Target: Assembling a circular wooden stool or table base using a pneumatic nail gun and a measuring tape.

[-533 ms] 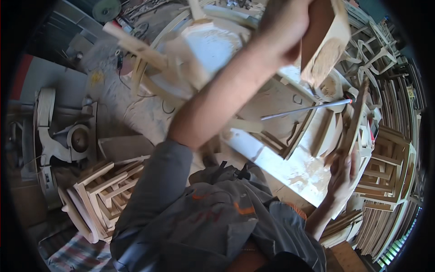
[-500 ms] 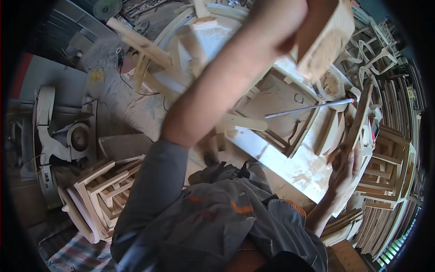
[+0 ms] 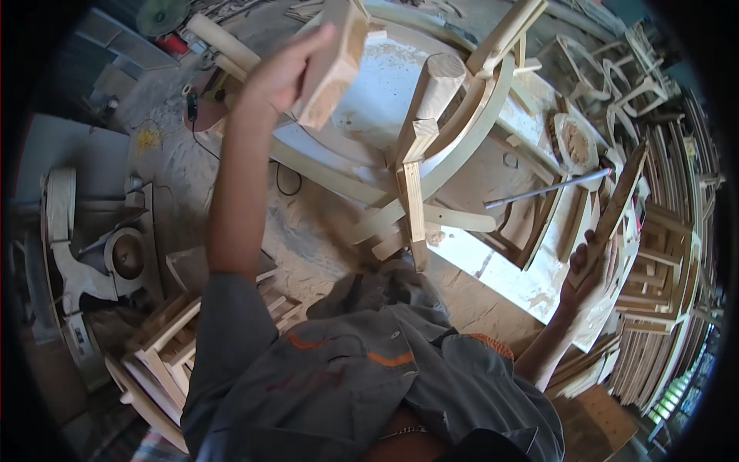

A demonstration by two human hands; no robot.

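My left hand (image 3: 283, 75) is raised at the upper left, its fingers closed round a thick wooden block (image 3: 336, 71). That block hangs above a curved wooden frame (image 3: 327, 173). From the frame a stout wooden leg (image 3: 437, 88) sticks up toward me, joined to a crosspiece (image 3: 413, 200). On the right, my right hand (image 3: 591, 266) is wrapped round a long flat wooden slat (image 3: 622, 196), held tilted at the edge of the white work table (image 3: 516, 285). Some fingers of both hands are hidden behind the wood.
A metal rod (image 3: 546, 189) lies across wooden pieces on the table, near a dish of brownish material (image 3: 574, 144). Chair-like frames (image 3: 647, 92) and stacked slats (image 3: 681, 177) fill the right side. Wooden frames (image 3: 165, 346) and a machine (image 3: 85, 254) stand left; a cable (image 3: 289, 181) trails across the floor.
My left hand has swung from the upper right to the upper left, carrying the block. The leg behind my arm now shows. My right hand keeps the slat at much the same place.
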